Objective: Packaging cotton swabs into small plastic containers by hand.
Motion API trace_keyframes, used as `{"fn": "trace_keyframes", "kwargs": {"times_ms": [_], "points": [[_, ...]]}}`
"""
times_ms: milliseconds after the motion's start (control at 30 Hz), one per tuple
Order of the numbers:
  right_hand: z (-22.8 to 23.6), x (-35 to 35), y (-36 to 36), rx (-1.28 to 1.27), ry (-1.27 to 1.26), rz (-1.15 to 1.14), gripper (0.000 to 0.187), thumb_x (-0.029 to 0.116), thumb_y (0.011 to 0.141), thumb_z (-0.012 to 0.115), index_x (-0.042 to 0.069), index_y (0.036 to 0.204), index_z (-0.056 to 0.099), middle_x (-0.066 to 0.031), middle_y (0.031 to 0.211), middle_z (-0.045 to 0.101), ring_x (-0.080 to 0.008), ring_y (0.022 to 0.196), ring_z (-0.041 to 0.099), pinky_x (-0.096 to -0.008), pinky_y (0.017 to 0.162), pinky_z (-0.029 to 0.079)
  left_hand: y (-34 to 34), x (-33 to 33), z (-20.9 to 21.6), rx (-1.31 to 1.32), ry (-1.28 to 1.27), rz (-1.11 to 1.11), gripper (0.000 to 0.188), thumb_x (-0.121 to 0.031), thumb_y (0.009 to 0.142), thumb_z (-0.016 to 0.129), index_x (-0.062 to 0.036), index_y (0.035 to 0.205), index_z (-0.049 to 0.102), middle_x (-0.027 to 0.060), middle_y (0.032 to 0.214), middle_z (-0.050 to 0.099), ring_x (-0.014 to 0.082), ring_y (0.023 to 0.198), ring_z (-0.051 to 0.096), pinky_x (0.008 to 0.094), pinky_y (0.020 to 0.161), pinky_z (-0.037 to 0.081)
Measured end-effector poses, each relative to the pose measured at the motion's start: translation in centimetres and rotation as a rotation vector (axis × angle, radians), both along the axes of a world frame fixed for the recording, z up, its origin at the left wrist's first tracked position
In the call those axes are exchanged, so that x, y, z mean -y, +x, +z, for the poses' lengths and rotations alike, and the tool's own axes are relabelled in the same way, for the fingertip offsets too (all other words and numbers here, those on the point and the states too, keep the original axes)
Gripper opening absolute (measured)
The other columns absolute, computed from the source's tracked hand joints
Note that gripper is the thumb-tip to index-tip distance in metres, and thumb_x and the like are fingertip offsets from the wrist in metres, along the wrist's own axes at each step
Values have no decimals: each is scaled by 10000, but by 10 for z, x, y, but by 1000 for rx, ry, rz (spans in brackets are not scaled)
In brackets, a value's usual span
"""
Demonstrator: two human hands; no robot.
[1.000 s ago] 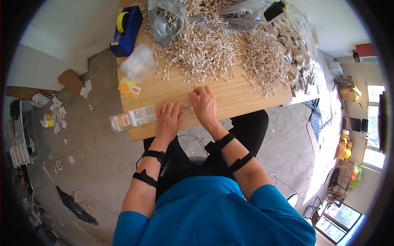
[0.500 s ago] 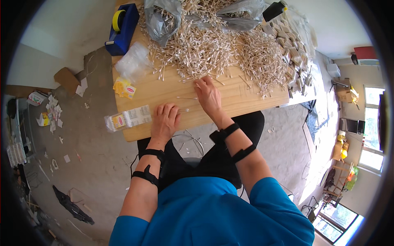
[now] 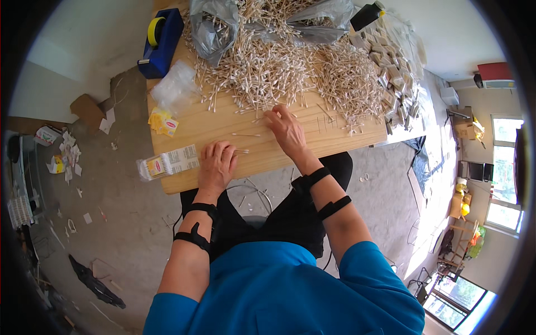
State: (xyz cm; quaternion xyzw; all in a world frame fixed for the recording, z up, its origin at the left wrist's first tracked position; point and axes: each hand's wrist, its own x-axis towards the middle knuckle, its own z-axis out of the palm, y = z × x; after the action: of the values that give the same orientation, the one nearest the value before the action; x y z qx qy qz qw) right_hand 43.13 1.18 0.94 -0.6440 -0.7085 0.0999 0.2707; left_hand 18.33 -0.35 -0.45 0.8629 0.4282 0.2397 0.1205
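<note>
My left hand (image 3: 216,165) lies near the table's front edge, fingers curled over a few cotton swabs (image 3: 242,151) whose tips stick out beside the thumb. Ahead of me, my right hand (image 3: 288,133) has bent fingers at the near edge of a big heap of loose cotton swabs (image 3: 273,75). Its fingertips are pinched down, and what is between them is too small to make out. Between the two hands lies a single cotton swab (image 3: 246,134). Left of my left hand sits a clear packet of swabs (image 3: 158,165) with a printed card (image 3: 183,158) reaching out of it.
Yellow printed cards (image 3: 163,122) and clear plastic bags (image 3: 175,86) lie on the wooden table (image 3: 335,139) at left. Behind them stands a blue tape dispenser (image 3: 162,44). A grey plastic bag (image 3: 214,30) rests on the heap. Small bundles (image 3: 399,78) pile up at the far right.
The view has shifted slightly left over the table. My right hand has moved a little right, away from the single swab. My left hand stays on its swabs.
</note>
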Motion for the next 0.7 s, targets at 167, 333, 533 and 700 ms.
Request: {"fn": "trace_keyframes", "kwargs": {"times_ms": [167, 333, 533, 700], "points": [[-1, 3, -14, 54, -62, 74, 131, 151, 846, 689, 74, 948, 660, -83, 989, 605, -316, 879, 650, -407, 677, 530, -1, 2, 1, 1, 2, 3, 293, -176, 835, 693, -117, 1097, 579, 53, 1134, 555, 287, 1112, 521, 457, 988, 397], [-12, 15, -43, -212, -47, -50, 140, 154, 861, 700, 66, 969, 679, -94, 959, 638, -319, 798, 657, -404, 668, 528, 3, 0, 1, 12, 3, -10, 279, -146, 834, 691, -106, 1090, 588, 68, 1131, 552, 306, 1098, 519, 456, 970, 408], [-4, 37, -54, -202, -48, -160, 131, 158, 862, 690, 88, 973, 688, -82, 967, 648, -313, 794, 667, -415, 655, 531, -2, 1, -1, -18, 3, 16, 267, -167, 849, 679, -109, 1092, 585, 58, 1145, 552, 286, 1120, 516, 442, 987, 399], [-18, 34, -70, -198, 17, -105, 99, 140, 866, 678, 97, 955, 683, -79, 969, 640, -312, 790, 664, -403, 646, 533, 1, 0, -1, -34, -7, -19, 336, -176, 848, 682, -100, 1158, 575, 60, 1198, 542, 286, 1146, 507, 456, 1027, 380]]}}
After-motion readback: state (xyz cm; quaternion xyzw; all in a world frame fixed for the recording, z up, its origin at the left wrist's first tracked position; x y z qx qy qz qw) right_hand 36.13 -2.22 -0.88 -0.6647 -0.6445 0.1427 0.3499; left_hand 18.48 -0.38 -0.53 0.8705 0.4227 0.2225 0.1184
